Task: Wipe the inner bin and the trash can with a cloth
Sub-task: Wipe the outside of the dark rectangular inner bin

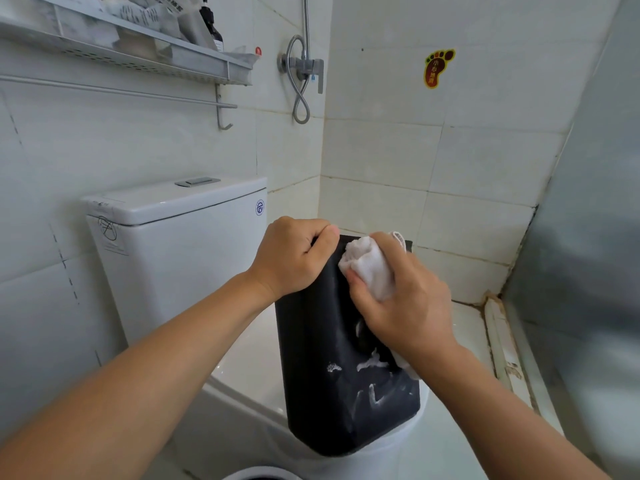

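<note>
Nearest me, the black bin (346, 368) rests its bottom corner on the closed toilet lid (249, 358), tilted, with streaks of white foam on the side facing me. My right hand (405, 306) has its fingers curled round a bunched white cloth (369, 268), pressing it against the upper part of that side. My left hand (292, 256) grips the top rim, fingers curled over the edge to steady it. Beyond stand the toilet tank (173, 237) and the tiled wall with the shower hose (301, 81). I judge the risk is slipping: the bin stands on one corner on smooth porcelain and its side is soapy, so a hard push from the cloth could skid it off the lid or twist the rim out of my left hand
</note>
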{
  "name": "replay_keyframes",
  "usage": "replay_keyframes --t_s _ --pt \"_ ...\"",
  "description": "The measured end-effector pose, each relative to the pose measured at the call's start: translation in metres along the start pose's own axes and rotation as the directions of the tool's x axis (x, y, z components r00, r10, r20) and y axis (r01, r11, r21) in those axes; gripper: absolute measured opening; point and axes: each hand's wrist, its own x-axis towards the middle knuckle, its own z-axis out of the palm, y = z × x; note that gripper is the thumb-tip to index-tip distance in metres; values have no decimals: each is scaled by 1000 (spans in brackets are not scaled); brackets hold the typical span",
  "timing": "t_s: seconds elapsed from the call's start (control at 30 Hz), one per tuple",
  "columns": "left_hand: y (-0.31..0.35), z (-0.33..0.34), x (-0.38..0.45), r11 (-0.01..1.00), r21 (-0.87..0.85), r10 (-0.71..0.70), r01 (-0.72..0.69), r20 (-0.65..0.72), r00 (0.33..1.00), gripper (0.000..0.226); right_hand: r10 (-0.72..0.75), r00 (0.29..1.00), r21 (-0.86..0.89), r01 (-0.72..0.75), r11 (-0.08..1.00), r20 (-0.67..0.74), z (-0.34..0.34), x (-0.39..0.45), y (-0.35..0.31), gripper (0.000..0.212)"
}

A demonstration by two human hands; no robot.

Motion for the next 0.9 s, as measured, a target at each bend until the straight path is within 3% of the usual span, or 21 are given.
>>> replay_keyframes --t_s 0.13,0.2,0.4,0.67,0.83,0.9 --pt "-8 -4 -2 999 -18 -32 32 2 999 46 -201 968 52 196 979 153 -5 -17 1 43" --pt "-11 -7 -5 999 -38 -13 13 1 1000 45 -235 960 2 238 971 154 -5 -17 -1 42" --pt "-4 -2 -8 998 -35 60 -60 -15 998 44 19 1000 -52 -18 998 10 -7 15 0 45" --pt "-1 -1 -11 997 -44 58 -60 -48 997 43 -58 998 -1 59 998 20 -8 6 -7 41" --pt "-8 -2 -14 994 -110 -19 11 -76 997 47 207 977 -79 -202 976 59 -9 14 31 41" --pt "-6 0 -13 996 -84 -18 11 -85 996 47 223 973 -80 -218 973 58 -10 14 29 40"
